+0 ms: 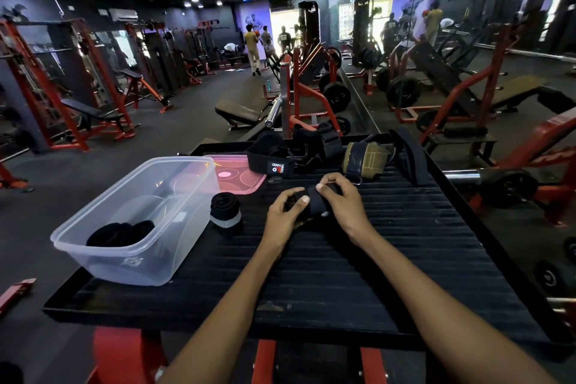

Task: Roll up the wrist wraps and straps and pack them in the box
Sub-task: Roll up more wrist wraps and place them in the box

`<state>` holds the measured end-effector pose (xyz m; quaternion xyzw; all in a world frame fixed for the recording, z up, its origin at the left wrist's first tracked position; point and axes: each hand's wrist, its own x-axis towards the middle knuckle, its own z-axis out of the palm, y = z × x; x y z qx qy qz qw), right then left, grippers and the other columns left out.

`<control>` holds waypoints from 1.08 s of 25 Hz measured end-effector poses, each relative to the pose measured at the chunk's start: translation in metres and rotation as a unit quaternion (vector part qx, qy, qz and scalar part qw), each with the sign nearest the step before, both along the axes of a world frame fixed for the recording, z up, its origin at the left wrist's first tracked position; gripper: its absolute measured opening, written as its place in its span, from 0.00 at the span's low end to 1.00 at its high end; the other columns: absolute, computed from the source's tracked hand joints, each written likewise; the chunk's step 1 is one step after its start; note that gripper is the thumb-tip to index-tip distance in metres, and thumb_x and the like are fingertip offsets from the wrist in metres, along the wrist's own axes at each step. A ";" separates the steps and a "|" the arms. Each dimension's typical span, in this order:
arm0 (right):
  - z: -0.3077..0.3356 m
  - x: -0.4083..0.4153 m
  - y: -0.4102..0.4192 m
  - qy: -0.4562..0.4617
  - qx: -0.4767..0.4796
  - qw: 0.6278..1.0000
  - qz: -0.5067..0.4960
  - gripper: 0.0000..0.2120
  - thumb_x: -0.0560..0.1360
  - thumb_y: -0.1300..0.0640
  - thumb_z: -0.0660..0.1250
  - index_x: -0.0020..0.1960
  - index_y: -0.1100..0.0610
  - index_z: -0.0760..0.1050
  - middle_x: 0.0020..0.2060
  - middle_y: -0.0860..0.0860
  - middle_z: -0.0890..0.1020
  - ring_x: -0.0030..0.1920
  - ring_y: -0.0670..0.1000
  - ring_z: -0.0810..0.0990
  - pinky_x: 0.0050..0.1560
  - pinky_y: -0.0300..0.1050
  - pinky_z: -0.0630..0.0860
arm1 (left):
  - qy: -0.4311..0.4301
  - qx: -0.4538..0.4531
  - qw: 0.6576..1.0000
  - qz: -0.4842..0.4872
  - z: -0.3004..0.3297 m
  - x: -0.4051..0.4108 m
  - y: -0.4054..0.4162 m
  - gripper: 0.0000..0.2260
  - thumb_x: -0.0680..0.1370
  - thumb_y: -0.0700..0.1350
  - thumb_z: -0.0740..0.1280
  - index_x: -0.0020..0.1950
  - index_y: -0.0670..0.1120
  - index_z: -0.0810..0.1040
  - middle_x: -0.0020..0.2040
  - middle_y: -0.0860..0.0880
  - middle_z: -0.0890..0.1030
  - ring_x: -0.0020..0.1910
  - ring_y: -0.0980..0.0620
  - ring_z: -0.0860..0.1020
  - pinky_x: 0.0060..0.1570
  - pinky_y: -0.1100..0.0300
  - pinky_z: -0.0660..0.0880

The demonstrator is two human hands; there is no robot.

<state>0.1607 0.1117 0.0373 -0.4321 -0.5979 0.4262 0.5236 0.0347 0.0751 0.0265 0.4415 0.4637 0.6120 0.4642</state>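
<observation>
Both forearms reach to twelve o'clock; my left hand [285, 207] and right hand [339, 199] pinch a black wrist wrap [317, 203], mid-roll. Next, I think: finish rolling, carry to the plastic box [131, 262] at nine o'clock.

Two bare forearms enter from the bottom edge, each uncovered along its whole visible length, with no sleeve cuff showing anywhere in view. The left hand [285, 212] and the right hand [341, 201] are both ungloved. The wrists carry no watch, band or bracelet, and no ring shows on the fingers that can be seen. The fingernails [319, 186] are short, plain and pale. The rest of the person lies outside the view.
</observation>
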 end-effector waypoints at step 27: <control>0.013 -0.041 -0.036 -0.105 0.148 0.983 0.031 0.29 0.66 0.62 0.77 0.64 0.59 0.70 0.54 0.48 0.74 0.55 0.44 0.73 0.53 0.22 0.66 | 0.375 0.006 0.890 0.260 0.039 -0.070 -0.043 0.25 0.68 0.46 0.74 0.63 0.46 0.71 0.60 0.46 0.76 0.60 0.47 0.74 0.60 0.55 0.70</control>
